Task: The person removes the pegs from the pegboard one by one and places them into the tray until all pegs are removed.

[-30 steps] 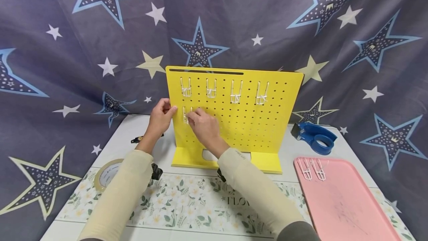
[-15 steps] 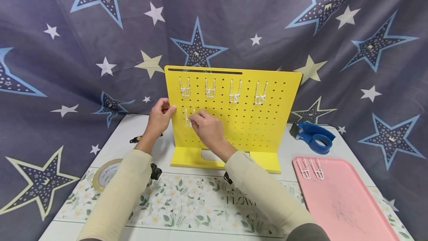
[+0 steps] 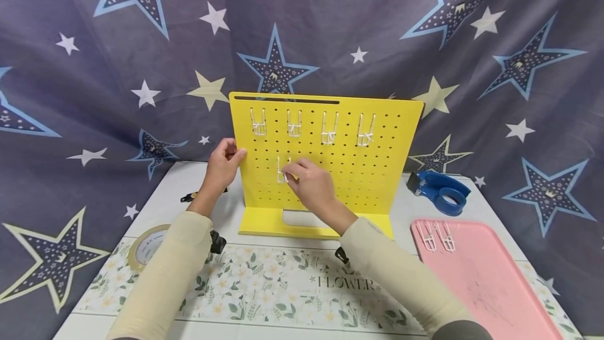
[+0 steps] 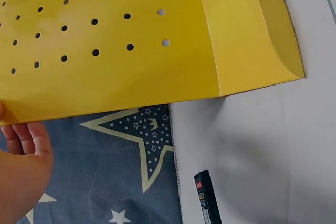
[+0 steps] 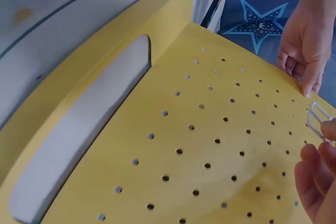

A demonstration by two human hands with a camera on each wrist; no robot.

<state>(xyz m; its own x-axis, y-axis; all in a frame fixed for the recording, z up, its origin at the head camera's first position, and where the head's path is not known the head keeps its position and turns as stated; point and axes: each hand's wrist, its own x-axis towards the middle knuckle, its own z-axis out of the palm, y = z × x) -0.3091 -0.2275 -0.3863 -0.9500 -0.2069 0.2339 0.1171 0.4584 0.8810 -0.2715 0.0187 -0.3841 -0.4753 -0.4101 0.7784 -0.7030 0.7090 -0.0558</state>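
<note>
The left hand (image 3: 223, 164) is gripping the board's (image 3: 302, 143) side edge, apparently for steadiness, while the right hand (image 3: 313, 185) is pinching a white hook (image 3: 280, 177) at the board's face, below four hung hooks (image 3: 294, 130).

Both arms (image 3: 162, 277) stretched forward, left hand (image 3: 223, 165) gripping, right hand (image 3: 312, 183) curled, pinching

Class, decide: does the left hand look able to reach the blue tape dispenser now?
Probably not: the left hand grips the yellow pegboard, which stands between it and the blue tape dispenser.
</note>
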